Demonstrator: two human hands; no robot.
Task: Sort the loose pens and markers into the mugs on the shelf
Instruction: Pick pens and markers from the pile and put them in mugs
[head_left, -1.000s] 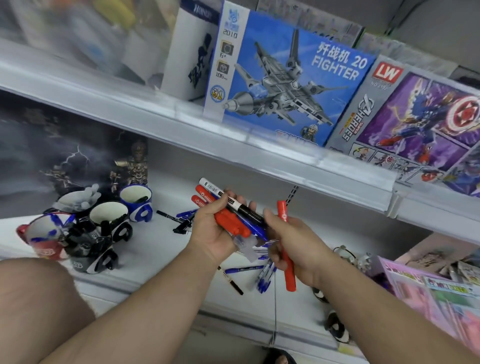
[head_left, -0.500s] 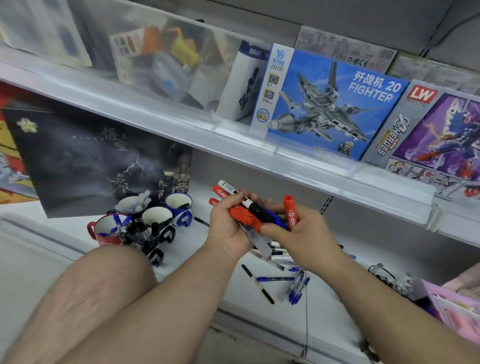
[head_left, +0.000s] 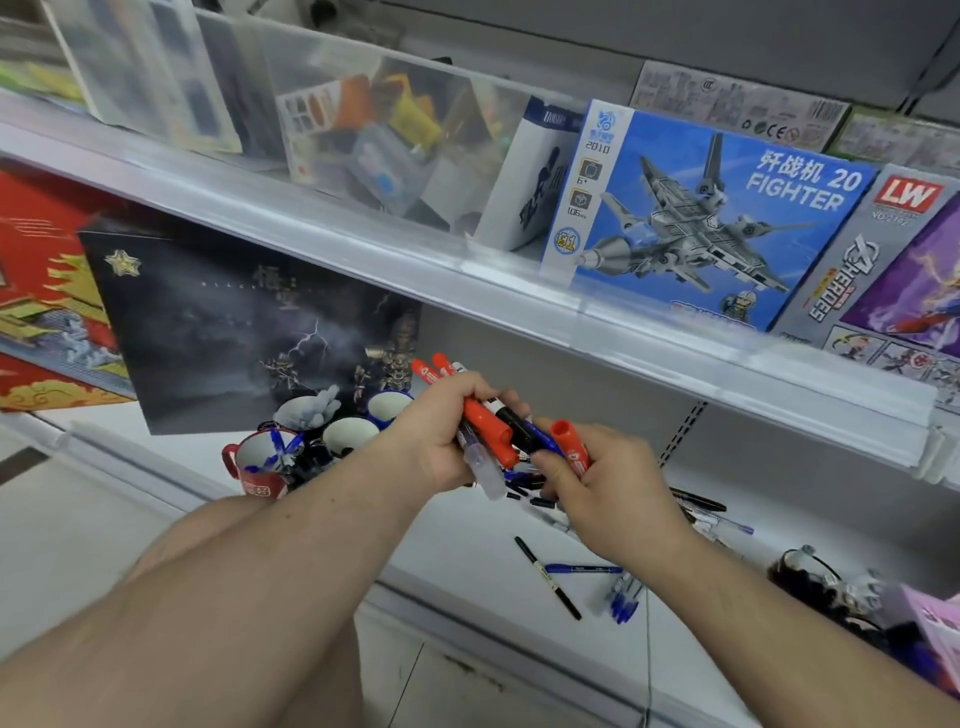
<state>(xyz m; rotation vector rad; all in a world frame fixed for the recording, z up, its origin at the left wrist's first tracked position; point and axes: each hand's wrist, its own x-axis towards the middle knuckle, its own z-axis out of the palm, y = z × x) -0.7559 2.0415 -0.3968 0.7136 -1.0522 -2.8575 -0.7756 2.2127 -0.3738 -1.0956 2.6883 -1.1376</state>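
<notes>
Gathering: the left hand (head_left: 441, 436) wraps its curled fingers round a bundle of markers (head_left: 485, 423), red, black and blue mixed, fanned out above the fist; I judge they are held as one lot so that they can be dealt out by kind.
Right hand: the right hand (head_left: 608, 488) pinches a single red marker (head_left: 571, 449) between thumb and fingers, cap end up, just beside the bundle; it looks like either a marker being added or one being picked out, and I cannot tell which.
Mugs: a cluster of mugs (head_left: 348, 434) stands on the lower shelf (head_left: 467, 535) to the left of the hands; the red mug (head_left: 260, 467) at the front already holds blue pens, so the sorting seems to go by colour or type.
Loose stock: a black pen (head_left: 548, 578), a blue pen (head_left: 582, 569) and a small clump of blue pens (head_left: 623, 597) lie flat on the shelf below the right hand, well apart from the mugs, with more pens lying behind the right wrist.
Progress: partly done, since pens remain both in the hands and on the shelf.
Next: the bundle probably has to travel left to the mugs.
Risk: the crowded grip could let a marker slip out.
</notes>
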